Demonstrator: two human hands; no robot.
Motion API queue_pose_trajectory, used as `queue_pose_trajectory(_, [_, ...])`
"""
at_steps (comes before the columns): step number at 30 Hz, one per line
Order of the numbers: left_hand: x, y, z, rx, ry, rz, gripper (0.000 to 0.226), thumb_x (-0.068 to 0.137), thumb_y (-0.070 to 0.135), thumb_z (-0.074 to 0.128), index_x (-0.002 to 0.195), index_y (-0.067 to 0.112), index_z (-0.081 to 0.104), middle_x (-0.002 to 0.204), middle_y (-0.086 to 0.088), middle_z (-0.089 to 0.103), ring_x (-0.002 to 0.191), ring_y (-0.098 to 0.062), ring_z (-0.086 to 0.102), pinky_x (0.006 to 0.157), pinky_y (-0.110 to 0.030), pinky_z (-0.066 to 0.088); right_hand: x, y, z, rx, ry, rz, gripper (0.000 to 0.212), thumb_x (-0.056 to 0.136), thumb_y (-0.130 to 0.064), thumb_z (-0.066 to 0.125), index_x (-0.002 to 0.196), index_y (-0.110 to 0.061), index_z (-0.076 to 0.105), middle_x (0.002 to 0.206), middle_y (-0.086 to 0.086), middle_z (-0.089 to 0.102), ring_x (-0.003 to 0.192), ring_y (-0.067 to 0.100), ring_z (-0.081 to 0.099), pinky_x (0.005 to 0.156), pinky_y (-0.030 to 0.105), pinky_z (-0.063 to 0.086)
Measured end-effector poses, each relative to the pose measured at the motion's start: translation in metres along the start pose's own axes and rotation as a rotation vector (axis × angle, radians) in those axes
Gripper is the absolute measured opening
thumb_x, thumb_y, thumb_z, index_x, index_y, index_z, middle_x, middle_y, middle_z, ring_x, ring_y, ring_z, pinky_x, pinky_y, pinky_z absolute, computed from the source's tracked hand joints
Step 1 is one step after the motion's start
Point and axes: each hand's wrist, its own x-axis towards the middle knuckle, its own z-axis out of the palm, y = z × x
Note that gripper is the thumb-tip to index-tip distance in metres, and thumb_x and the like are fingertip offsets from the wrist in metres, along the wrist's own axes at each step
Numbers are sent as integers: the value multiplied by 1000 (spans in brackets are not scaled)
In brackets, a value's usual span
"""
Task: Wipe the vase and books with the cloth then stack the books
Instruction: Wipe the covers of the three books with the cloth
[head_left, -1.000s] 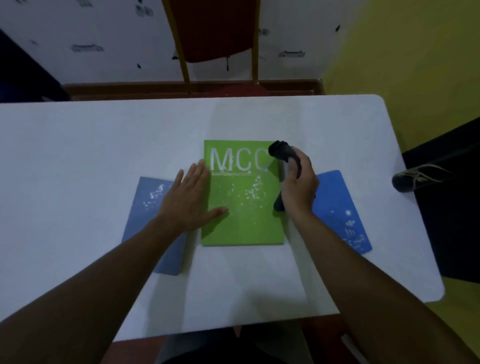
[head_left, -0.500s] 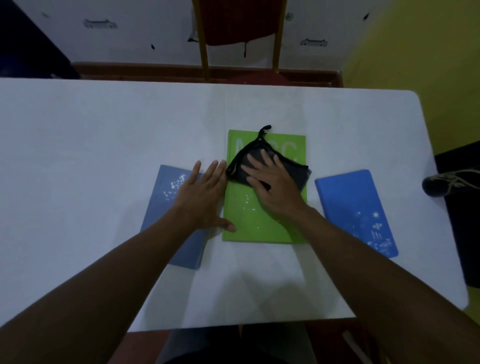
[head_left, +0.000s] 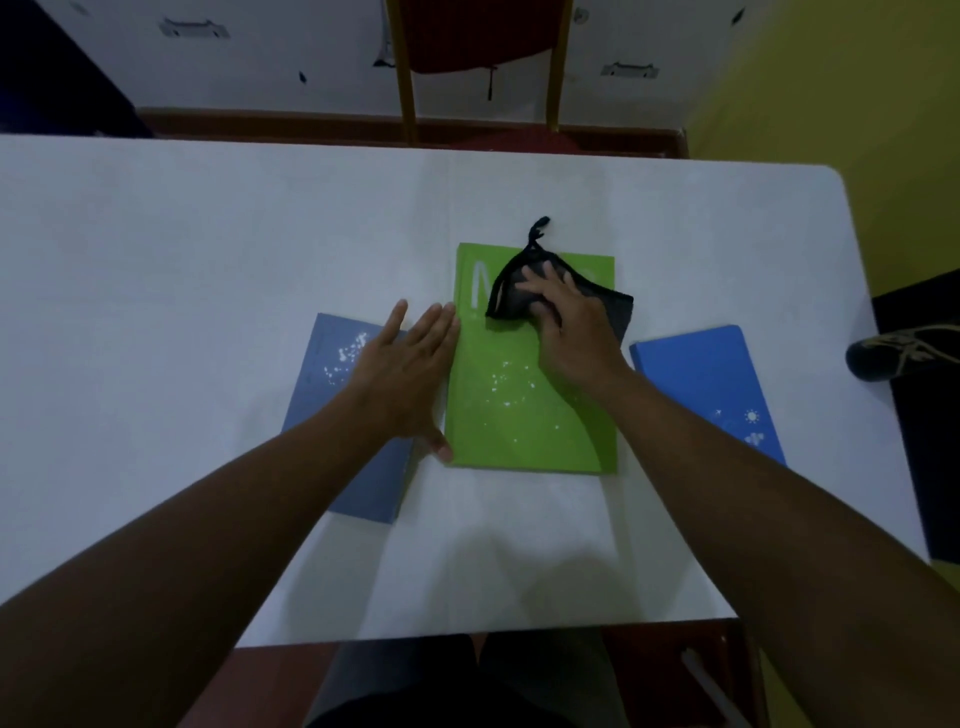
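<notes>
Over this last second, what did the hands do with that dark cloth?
The right hand had the black cloth bunched in its grip above the green book; it has since spread it flat on the cover and pushed it toward the far edge, over the white letters. The left hand stayed flat across the grey-blue book and the green book's edge. All three books, including the bright blue book, kept their places.

Views: one, head-worn, wide-angle.
Position: above the near edge of the white counter (head_left: 156, 270).
Facing: forward and steeply down; far counter edge, chair (head_left: 483, 41) and wall at the frame top.
Nearness: close; both forearms enter from the bottom corners.
Distortion: counter edges bow outward.
Shared field: none, single view.
</notes>
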Motion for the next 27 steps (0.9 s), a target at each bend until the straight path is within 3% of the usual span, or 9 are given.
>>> queue_pose_trajectory(3, [0,1,-3,-10,-22,-11,161,51,99,52,157,-1,-15,168,-17,-16,156,-28,-15,124,-57,-5,-36,-22,2,104,-66,-23,36,101,-26,56,136,-25,64,149,12,57,145,31,45,117,51,41])
queue_pose_trajectory(7, [0,6,-7,6,-52,-42,161,53,98,56,157,-2,-15,168,-18,-16,156,-30,-14,124,-59,-4,-102,-21,24,-91,-148,-381,38,97,-34,67,130,-16,71,150,11,55,149,30,40,121,55,32])
queue_pose_trajectory(9, [1,10,-10,7,-65,-55,161,53,95,60,157,-3,-15,168,-19,-16,156,-30,-14,124,-59,-5,-104,-7,20,-227,-174,-488,39,99,-38,64,135,-22,68,157,8,48,153,32,32,124,55,26])
queue_pose_trajectory(12, [0,11,-11,-20,-71,-57,161,53,93,63,156,-2,-17,167,-19,-18,156,-30,-16,124,-57,-8,-72,6,9,-478,-128,-398,48,102,-50,52,148,-38,51,167,-1,31,157,34,18,126,58,14])
queue_pose_trajectory(15, [-2,9,-9,-33,-69,-59,161,53,94,61,155,-1,-19,167,-18,-19,156,-29,-16,124,-57,-9,-34,0,4,-591,-85,-215,54,101,-58,39,153,-44,40,170,-3,23,158,36,13,123,62,15])
queue_pose_trajectory(18, [0,11,-12,-14,-78,-55,162,52,94,61,156,-2,-17,167,-19,-17,156,-31,-16,124,-58,-8,-39,-12,14,-555,-76,-194,52,104,-54,40,154,-41,40,170,-3,24,157,35,17,123,56,21])
queue_pose_trajectory(23, [-1,12,-16,-45,-60,-57,159,56,89,67,156,-4,-15,168,-21,-14,156,-32,-12,125,-56,-3,-111,-15,25,-426,-168,-384,47,103,-40,51,149,-34,51,166,-3,33,157,30,21,124,50,22])
queue_pose_trajectory(27, [-3,11,-15,-151,-51,-41,162,54,83,74,156,-3,-17,167,-20,-17,156,-31,-14,127,-47,-3,-105,9,6,-456,-255,-508,47,103,-35,51,150,-31,50,165,-2,34,156,28,25,124,51,25])
